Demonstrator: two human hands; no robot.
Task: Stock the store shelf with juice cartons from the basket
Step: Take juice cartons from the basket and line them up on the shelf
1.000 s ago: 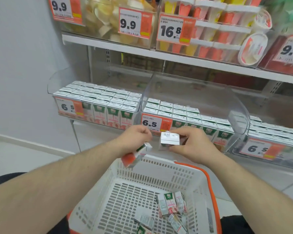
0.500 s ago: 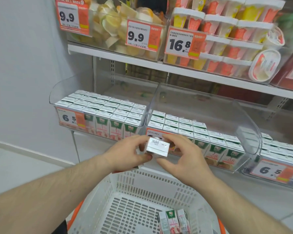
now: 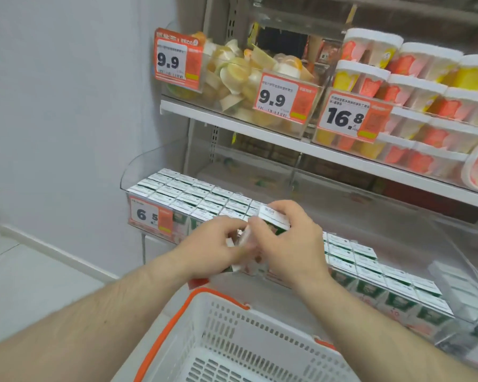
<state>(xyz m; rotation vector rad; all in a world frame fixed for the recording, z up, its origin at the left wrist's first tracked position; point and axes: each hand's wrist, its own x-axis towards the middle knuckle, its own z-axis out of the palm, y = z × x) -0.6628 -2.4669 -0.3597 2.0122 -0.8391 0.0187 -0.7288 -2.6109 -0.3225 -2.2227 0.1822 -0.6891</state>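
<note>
Both hands meet in front of the lower shelf, over small white-topped juice cartons. My right hand (image 3: 290, 244) grips a juice carton (image 3: 273, 218) whose white top shows above the fingers. My left hand (image 3: 213, 249) touches it and holds a second, blurred carton (image 3: 239, 244) between the two palms. Behind them, the left clear bin (image 3: 138, 172) is packed with rows of cartons (image 3: 188, 191). The middle bin holds more cartons (image 3: 364, 263), with room at its back. The white basket with an orange rim (image 3: 232, 321) sits below my arms; its contents are out of frame.
The upper shelf (image 3: 232, 122) carries bins of fruit cups (image 3: 240, 75) and stacked white-lidded tubs (image 3: 425, 86) with orange price tags. A clear curved divider (image 3: 458, 274) separates the middle bin from one on the right. A grey wall (image 3: 66, 106) and tiled floor lie left.
The view has tilted up and left, so the basket's cartons dropped out of sight. Both hands rose closer to the shelf front, still together on the cartons.
</note>
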